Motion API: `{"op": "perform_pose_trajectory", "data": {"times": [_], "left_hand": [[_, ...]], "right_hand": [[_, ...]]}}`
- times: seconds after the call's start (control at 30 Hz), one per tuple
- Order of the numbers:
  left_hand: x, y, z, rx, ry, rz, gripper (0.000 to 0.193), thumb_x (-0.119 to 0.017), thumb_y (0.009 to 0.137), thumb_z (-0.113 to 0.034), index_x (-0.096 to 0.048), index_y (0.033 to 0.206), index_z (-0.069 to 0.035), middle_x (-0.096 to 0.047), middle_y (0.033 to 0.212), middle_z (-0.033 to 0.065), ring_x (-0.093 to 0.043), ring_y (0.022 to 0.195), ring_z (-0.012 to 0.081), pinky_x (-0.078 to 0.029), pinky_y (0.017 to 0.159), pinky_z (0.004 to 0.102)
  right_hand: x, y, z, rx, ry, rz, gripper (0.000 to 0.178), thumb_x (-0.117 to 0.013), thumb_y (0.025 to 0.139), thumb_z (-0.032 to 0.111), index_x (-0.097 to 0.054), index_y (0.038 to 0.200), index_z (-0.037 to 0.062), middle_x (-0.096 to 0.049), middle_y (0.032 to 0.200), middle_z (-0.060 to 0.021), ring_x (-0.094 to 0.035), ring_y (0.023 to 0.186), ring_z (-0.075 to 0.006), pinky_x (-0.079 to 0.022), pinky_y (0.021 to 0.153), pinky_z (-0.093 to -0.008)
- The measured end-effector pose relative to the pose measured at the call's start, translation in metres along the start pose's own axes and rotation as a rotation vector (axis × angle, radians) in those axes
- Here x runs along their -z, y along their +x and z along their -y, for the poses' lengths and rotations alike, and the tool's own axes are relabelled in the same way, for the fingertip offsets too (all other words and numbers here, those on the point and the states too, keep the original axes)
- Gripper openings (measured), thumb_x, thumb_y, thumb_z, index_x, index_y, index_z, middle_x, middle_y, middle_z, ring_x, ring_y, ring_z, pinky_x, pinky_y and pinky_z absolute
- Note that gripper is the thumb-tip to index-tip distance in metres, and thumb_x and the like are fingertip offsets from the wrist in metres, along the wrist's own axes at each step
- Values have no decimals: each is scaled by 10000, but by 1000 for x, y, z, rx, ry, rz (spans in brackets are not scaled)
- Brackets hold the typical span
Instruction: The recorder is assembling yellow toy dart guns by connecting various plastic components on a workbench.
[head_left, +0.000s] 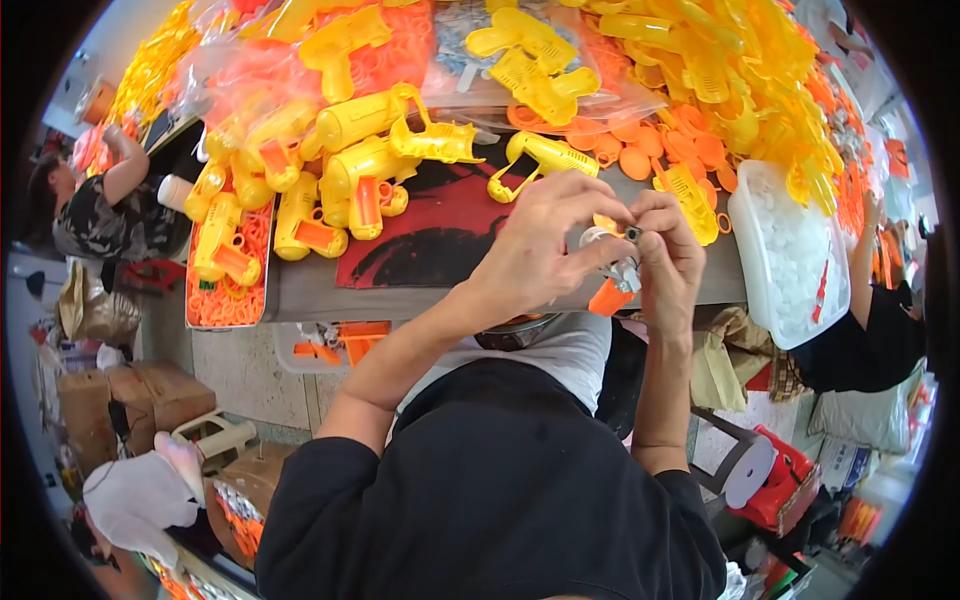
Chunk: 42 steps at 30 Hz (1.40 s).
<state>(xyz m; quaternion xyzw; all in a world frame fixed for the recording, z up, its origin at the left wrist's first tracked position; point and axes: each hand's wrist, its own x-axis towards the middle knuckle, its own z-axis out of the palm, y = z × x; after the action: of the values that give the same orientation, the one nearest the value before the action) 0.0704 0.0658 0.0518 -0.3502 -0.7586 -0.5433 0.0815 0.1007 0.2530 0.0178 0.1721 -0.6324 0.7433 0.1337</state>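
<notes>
Both of my hands are raised in front of me at the table's near edge. Between them is a small toy-gun mechanism [612,297], with a whitish part, silvery pieces and an orange end hanging down. My left hand [535,240] reaches across with its thumb and fingers closed on its left side, partly hiding it. My right hand [668,255] pinches its upper right side, where a small dark round end shows between the fingertips. Just beyond the hands lies an open yellow toy-gun shell [550,155], and another yellow half shell [687,200] lies to the right.
Yellow toy guns with orange triggers [220,240] cluster on the left, some over a box of orange rings [225,312]. Orange discs [635,162] and heaped yellow shells [720,60] lie beyond. A white bin [742,235] of translucent pieces stands right. Other people sit at both sides.
</notes>
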Motion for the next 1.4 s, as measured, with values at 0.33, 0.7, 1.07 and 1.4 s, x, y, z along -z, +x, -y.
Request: {"op": "perform_pose_trajectory", "data": {"times": [0.33,0.7,1.07,1.4], "left_hand": [[23,-12,5,-169,111,-208,209,-771,809,-12,-760,1016,-36,-638,970,59,-620,869,163,-506,741,275],[24,-19,22,111,-425,-212,147,-751,861,-57,-744,1008,-46,-624,1039,83,-618,956,179,-497,831,291],[127,186,241,125,890,-223,485,-731,835,-346,-618,1179,-23,-652,1084,283,-657,949,434,-540,797,487],[145,186,252,223,726,-323,611,-625,911,-405,-519,1345,12,-589,1308,267,-582,1193,417,-490,930,477]], "right_hand": [[-45,7,-5,-207,242,69,165,-560,1019,66,-592,1153,-25,-654,990,-41,-617,895,-104,-492,827,-240],[-54,-2,-18,-143,198,-4,142,-627,930,-30,-630,1071,-49,-697,962,-140,-685,837,-187,-564,751,-314],[14,-23,18,75,253,-147,77,-572,997,111,-549,991,38,-601,710,-72,-560,606,-160,-498,810,-393],[36,16,38,-582,-212,147,108,-629,903,59,-653,946,-37,-602,659,-62,-496,499,-73,-406,508,-229]]}}
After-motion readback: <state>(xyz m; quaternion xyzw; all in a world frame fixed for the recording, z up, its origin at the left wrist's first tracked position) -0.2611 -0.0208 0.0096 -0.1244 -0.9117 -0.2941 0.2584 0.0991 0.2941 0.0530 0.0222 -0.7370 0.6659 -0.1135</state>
